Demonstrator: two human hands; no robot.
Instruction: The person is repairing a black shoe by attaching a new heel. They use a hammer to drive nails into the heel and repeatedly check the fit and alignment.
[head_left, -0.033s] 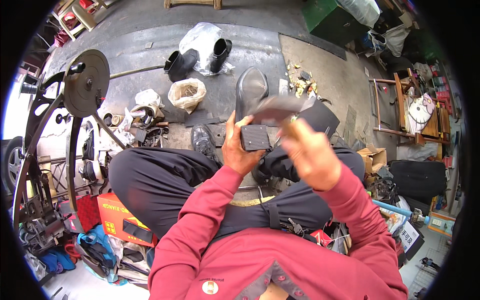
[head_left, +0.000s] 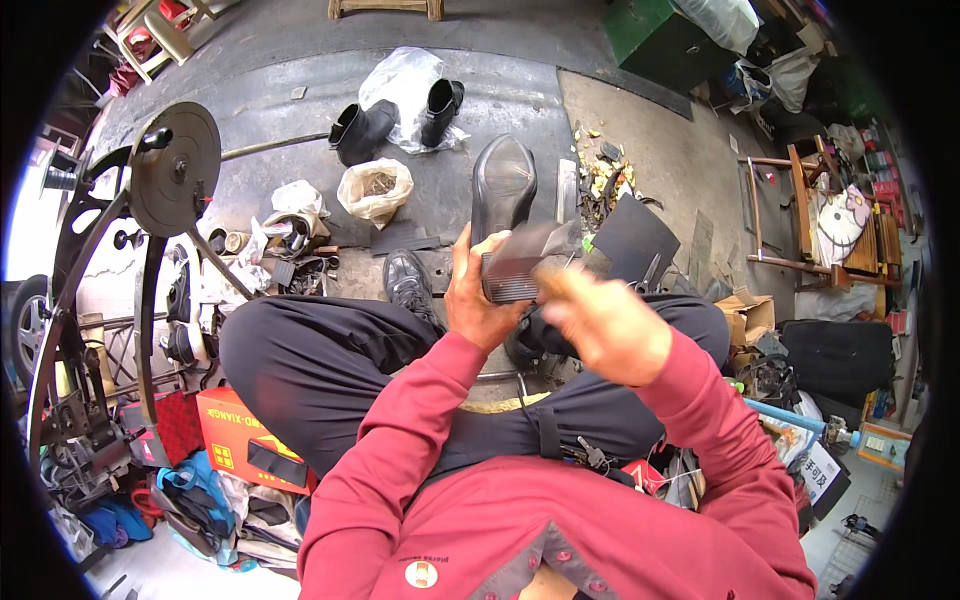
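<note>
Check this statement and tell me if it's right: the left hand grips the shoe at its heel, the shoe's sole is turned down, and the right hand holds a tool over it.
Not quite: the head view shows the shoe's sole turned up. The left hand does grip the shoe at its heel, and the right hand holds a motion-blurred tool over it.

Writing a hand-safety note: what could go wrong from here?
1. The blurred tool in the right grip appears close to the left grip's fingers; an off-target stroke might catch them.
2. The shoe is sole-up, held near its ridged heel; off-centre force could twist it. Any support beneath is hidden.
</note>
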